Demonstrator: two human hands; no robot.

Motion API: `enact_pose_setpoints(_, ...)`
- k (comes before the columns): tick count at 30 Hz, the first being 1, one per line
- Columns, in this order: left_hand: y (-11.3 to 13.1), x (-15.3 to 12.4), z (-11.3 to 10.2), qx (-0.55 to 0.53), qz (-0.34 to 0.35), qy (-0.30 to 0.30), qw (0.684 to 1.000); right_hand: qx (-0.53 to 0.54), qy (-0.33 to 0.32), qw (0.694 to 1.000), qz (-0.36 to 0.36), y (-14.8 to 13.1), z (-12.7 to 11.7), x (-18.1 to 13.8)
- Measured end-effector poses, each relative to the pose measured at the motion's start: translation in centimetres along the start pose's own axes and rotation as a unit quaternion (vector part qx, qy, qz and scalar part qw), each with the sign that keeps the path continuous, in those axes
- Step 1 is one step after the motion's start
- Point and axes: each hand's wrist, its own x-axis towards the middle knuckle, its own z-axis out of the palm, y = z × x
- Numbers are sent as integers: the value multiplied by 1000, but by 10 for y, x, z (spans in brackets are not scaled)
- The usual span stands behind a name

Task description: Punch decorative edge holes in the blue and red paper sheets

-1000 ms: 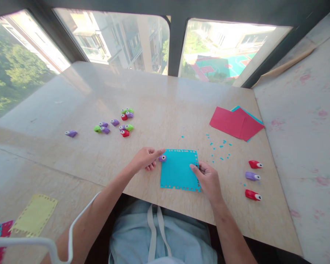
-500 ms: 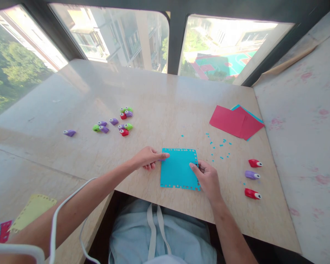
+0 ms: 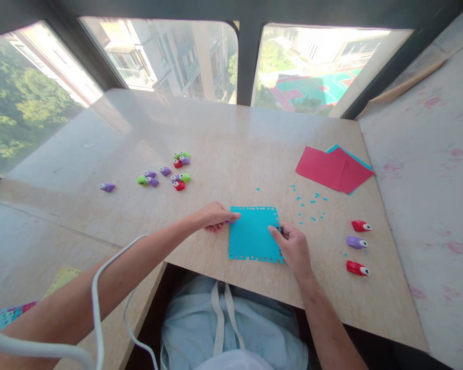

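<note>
On a pale marble-like surface (image 3: 224, 128) beneath wide windows (image 3: 170, 51), a turquoise paper square (image 3: 252, 239) is laid near the front edge, its right border pinched by the right hand (image 3: 293, 247), while a mostly hidden purple punch (image 3: 229, 222) at its left border is gripped by the curled left hand (image 3: 215, 216).

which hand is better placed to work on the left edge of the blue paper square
Left, probably: the left hand rests at the upper left corner of the square blue paper sheet, while the right hand holds its right edge.
</note>
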Motion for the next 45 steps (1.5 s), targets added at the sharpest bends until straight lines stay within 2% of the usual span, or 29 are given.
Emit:
enact_pose_setpoints(7, 4, -6, 7, 20, 8, 33, 999, -2, -2, 1000, -13, 1, 0, 1)
enact_pose_setpoints(13, 14, -11, 2, 25, -23, -6, 999, -9, 7, 1000, -19, 1, 0, 1)
enact_pose_setpoints(18, 16, -11, 0, 19, -38, -16, 999, -20, 16, 999, -40, -1, 0, 0)
enact_pose_setpoints(26, -9, -15, -1, -73, -37, -79, 994, -16, 20, 999, -41, 1, 1, 0)
enact_pose_setpoints(29, -17, -19, -2, -115, -34, -80, 990, -25, 24, 998, -43, 1, 1, 0)
enact_pose_setpoints(34, -22, -21, 4, -113, 11, -30, 993, -21, 26, 998, -44, 1, 1, 0)
enact_pose_setpoints(39, -33, -25, 15, -97, 129, 39, 986, -11, 24, 999, -45, 3, 1, 0)
enact_pose_setpoints(45, -46, -26, 28, -61, 225, 131, 964, -4, 20, 999, -50, 5, 1, 0)
